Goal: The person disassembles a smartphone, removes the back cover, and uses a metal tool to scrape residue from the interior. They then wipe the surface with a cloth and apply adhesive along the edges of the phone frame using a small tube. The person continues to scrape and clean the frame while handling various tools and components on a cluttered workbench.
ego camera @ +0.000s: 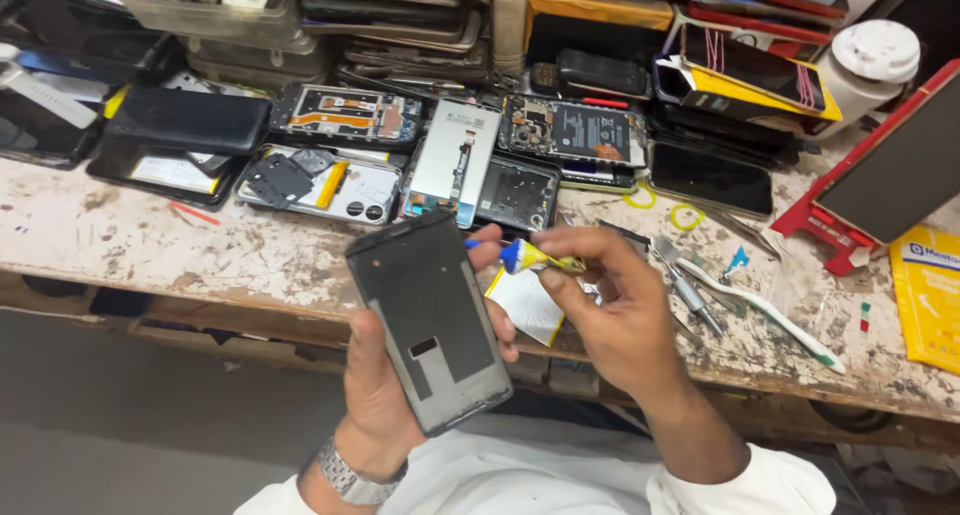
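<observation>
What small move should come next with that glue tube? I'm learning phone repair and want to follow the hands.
Probably bring the tip down onto the phone frame's upper right edge. The right hand pinches the small tube with its blue nozzle beside that edge, seemingly not yet touching, while the left hand holds the frame tilted and steady.

Single head-worn view, angled steeply down, close over the cluttered workbench (150,235) edge, facing forward

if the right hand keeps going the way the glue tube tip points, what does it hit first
Probably the phone frame in the left hand: the right hand aims the small tube left at its upper right edge, though depth is unclear.
</observation>
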A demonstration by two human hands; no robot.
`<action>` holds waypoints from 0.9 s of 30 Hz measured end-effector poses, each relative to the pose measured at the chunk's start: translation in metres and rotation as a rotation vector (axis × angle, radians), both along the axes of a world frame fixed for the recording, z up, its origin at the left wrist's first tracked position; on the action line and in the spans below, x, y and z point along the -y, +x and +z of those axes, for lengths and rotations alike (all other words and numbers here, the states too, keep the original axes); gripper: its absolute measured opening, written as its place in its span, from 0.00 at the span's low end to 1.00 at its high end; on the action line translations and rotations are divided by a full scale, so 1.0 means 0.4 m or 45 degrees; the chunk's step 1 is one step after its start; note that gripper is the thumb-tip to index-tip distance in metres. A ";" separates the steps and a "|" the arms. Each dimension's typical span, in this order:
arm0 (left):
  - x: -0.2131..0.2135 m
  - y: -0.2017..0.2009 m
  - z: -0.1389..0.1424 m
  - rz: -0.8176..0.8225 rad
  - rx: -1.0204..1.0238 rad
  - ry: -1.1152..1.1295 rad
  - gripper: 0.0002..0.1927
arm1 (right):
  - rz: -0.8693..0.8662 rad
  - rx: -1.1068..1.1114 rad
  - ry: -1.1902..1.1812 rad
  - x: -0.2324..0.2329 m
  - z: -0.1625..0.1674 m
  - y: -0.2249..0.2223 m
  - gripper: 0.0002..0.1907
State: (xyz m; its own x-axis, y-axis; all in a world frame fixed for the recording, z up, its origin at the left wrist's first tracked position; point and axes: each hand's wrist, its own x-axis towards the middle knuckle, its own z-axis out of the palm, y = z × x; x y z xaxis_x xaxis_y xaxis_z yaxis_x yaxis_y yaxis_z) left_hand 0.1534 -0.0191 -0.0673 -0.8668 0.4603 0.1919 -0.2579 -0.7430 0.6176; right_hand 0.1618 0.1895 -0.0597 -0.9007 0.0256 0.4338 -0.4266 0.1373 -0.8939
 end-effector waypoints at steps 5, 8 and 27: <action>0.004 -0.002 -0.003 0.008 -0.029 0.012 0.67 | 0.197 0.441 -0.671 -0.009 -0.016 -0.004 0.23; 0.004 -0.002 -0.012 -0.002 -0.066 0.015 0.66 | 0.464 0.642 -0.957 -0.012 -0.025 0.007 0.32; 0.028 0.023 -0.095 -0.146 -0.321 -0.208 0.62 | 0.765 0.864 -1.163 -0.093 -0.029 0.044 0.30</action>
State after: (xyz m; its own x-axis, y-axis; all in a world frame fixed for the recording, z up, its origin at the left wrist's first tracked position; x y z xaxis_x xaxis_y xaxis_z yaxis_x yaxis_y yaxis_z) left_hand 0.1625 -0.0302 -0.1054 -0.7420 0.5947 0.3095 -0.1578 -0.6036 0.7816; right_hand 0.1795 0.2266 -0.0712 -0.9067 -0.4153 -0.0730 0.3667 -0.6912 -0.6228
